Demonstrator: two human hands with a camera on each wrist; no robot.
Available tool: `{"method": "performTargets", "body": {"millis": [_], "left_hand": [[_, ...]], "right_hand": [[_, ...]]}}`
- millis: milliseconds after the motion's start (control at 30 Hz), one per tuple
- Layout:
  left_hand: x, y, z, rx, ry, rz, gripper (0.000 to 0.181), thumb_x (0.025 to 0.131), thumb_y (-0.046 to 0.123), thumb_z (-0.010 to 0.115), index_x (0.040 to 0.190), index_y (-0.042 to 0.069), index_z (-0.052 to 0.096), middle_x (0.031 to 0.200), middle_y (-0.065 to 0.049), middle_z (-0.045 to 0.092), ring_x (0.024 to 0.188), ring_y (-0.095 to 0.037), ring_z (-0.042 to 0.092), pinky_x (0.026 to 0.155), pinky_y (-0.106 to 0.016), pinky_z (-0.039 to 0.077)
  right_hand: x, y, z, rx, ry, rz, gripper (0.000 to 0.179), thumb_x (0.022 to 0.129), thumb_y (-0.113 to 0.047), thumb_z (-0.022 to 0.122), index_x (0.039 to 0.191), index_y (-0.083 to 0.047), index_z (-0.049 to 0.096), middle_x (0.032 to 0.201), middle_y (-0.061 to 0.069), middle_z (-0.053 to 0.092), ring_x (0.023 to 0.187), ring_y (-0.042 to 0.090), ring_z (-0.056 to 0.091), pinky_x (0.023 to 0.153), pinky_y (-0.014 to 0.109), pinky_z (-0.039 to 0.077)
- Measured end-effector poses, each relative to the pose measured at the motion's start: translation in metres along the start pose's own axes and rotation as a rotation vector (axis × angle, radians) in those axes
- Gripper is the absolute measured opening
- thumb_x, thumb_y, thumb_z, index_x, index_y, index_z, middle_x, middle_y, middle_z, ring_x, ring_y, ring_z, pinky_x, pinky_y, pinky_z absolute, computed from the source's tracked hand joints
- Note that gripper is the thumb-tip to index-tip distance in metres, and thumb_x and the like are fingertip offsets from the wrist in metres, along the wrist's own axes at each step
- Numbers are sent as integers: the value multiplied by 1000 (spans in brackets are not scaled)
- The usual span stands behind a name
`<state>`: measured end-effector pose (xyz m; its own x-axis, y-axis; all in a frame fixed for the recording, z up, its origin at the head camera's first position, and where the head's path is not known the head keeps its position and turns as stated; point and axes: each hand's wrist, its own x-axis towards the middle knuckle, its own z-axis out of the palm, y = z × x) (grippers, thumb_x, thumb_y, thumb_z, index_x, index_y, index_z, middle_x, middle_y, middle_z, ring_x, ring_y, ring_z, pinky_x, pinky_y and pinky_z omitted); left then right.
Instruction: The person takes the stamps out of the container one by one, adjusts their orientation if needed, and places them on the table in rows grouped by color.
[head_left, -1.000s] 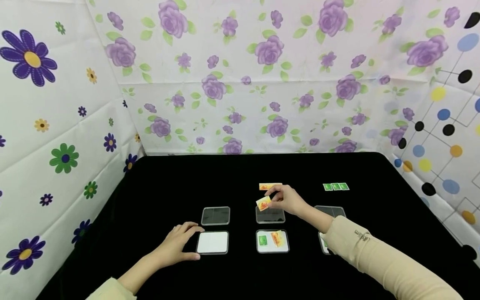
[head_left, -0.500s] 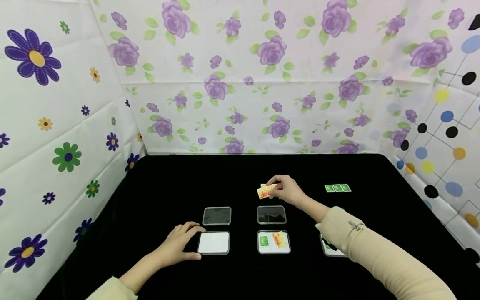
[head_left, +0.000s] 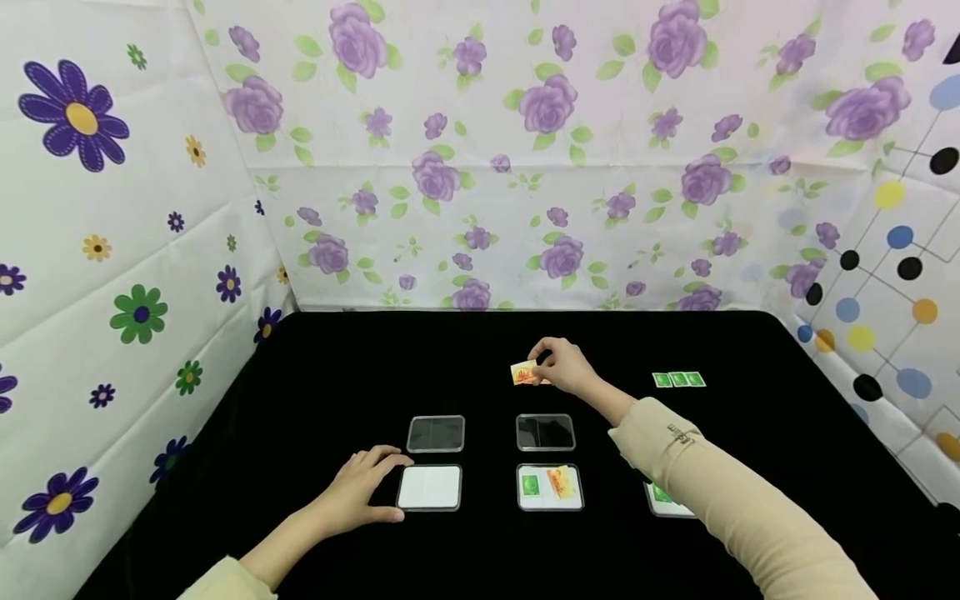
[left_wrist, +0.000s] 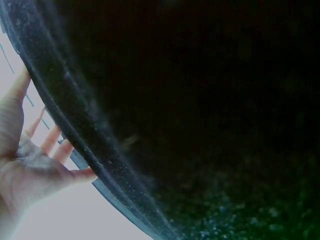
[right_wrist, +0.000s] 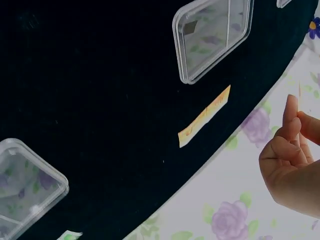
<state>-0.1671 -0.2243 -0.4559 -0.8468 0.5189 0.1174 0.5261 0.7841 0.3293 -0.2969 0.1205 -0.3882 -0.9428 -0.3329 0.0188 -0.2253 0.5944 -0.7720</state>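
Note:
My right hand (head_left: 566, 367) pinches a small orange-and-yellow picture card (head_left: 523, 372) between thumb and fingers, raised off the black cloth. In the right wrist view that hand (right_wrist: 292, 155) shows the card almost edge-on, apart from a strip of orange cards (right_wrist: 205, 117) lying flat. Fingers spread, my left hand (head_left: 360, 492) rests at the left side of a shallow case with a plain white inside (head_left: 429, 487). The middle near case (head_left: 538, 503) holds a green card (head_left: 531, 485) and an orange card (head_left: 560, 482).
Two clear lids, the left (head_left: 437, 433) and middle (head_left: 545, 433), lie behind the cases. Green cards (head_left: 678, 380) form a row at back right. My right sleeve (head_left: 720, 467) partly covers the right case (head_left: 663, 500). Patterned cloth walls (head_left: 480, 167) surround the table.
My right hand has moved from above the middle lid to the far orange strip, still pinching the card. The left hand stays in place. The head view has shifted slightly.

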Motion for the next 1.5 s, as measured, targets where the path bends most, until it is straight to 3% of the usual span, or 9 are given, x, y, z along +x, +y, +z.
{"method": "performTargets", "body": {"millis": [233, 500, 733, 867, 1033, 1167, 1500], "left_hand": [[-5, -1, 2, 2, 12, -4, 66, 68, 38, 79, 124, 15, 53, 127, -14, 52, 102, -28, 52, 88, -62, 42], [-4, 2, 5, -12, 5, -9, 66, 69, 39, 79, 125, 15, 53, 128, -14, 51, 104, -29, 52, 88, -63, 41], [0, 5, 3, -38, -24, -24, 68, 70, 39, 78, 127, 13, 52, 131, -15, 50, 108, -32, 50, 92, -65, 38], [0, 5, 4, -36, -28, -21, 68, 70, 40, 78, 127, 14, 52, 131, -15, 50, 107, -31, 51, 92, -64, 38], [0, 4, 1, -13, -9, -6, 66, 70, 38, 79, 125, 14, 52, 129, -14, 51, 105, -31, 51, 90, -63, 40], [0, 3, -2, 6, 10, -13, 65, 69, 35, 80, 124, 13, 53, 128, -15, 52, 105, -32, 52, 89, -64, 40], [1, 2, -4, 3, -8, -13, 66, 69, 36, 80, 125, 14, 53, 129, -14, 51, 105, -31, 52, 90, -66, 39]], "right_hand": [[13, -3, 2, -51, -5, 27, 17, 90, -3, 59, 106, 1, 58, 78, 17, 69, 75, 39, 63, 52, 24, 37], [24, 2, 13, -104, 37, 111, 17, 88, -4, 63, 104, -1, 61, 77, 15, 70, 72, 29, 65, 53, 22, 40], [28, 3, 13, -120, 52, 150, 17, 89, -5, 63, 105, -1, 61, 81, 18, 71, 78, 31, 68, 68, 29, 45], [32, 4, 17, -141, 55, 172, 16, 89, -4, 62, 104, -1, 61, 78, 17, 71, 75, 30, 68, 67, 29, 45], [50, 12, 27, -106, 50, 204, 16, 88, -5, 62, 104, -3, 61, 72, 13, 71, 69, 25, 67, 65, 31, 46], [65, 19, 32, -80, 31, 170, 14, 88, -5, 62, 102, -4, 61, 67, 10, 69, 64, 21, 65, 62, 32, 46], [52, 4, 34, -92, 40, 252, 18, 90, -5, 60, 107, 0, 61, 80, 16, 70, 79, 29, 68, 61, 26, 47]]}}
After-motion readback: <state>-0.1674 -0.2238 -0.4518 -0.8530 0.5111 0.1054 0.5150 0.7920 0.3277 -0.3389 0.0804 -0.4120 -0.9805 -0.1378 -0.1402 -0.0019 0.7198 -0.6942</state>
